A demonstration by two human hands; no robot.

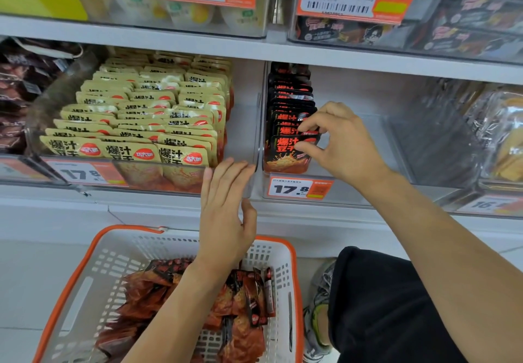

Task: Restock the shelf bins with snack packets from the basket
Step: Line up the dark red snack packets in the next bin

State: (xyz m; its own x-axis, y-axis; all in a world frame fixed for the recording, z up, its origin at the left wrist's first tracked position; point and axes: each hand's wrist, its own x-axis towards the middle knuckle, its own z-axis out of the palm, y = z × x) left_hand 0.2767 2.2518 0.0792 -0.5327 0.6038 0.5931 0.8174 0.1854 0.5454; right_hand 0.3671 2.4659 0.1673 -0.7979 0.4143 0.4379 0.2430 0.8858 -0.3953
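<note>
1. Mostly, two clear bins matter: the left bin (243, 125) carries three rows of tan packets (127, 150); the right bin (353, 147) has one row of black packets (288, 150), roughly ten, with the rear ones hard to count.
2. One orange-rimmed basket (285, 252) on the floor holds a loose heap of red-black packets (243, 300).
3. Left hand (226, 215) lies flat, fingers straight, on the left bin's front corner.
4. Right hand (339, 142) pinches the front black packets' upper edges.
5. Its fingertips hide part of the packets.
</note>
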